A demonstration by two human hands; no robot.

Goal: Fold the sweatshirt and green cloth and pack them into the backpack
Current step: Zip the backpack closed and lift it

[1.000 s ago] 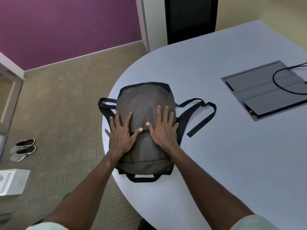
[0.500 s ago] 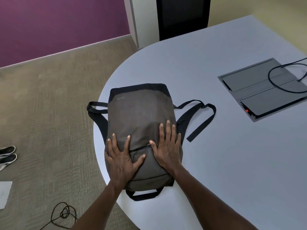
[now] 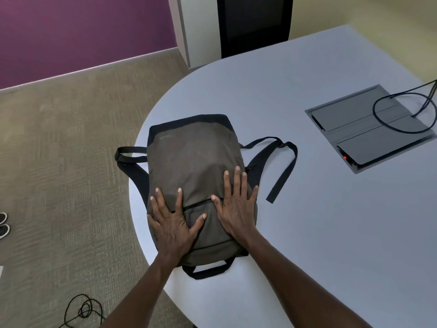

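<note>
A grey-brown backpack with black trim lies flat and bulging near the rounded left edge of the grey table. Its zip looks closed. Black straps trail out to the right, and another loop hangs over the table edge on the left. My left hand lies flat, fingers spread, on the lower left of the bag. On the lower right rests my right hand, also flat and spread. Neither the sweatshirt nor the green cloth is visible.
A dark recessed cable box with a red light and a looped black cable sits at the table's right. A black chair back stands behind the table. On the carpet lie a coiled cable and shoes.
Both hands have slid down the backpack toward me, from its middle to its lower part, staying flat. The view has shifted, so the bag appears a little further away.
</note>
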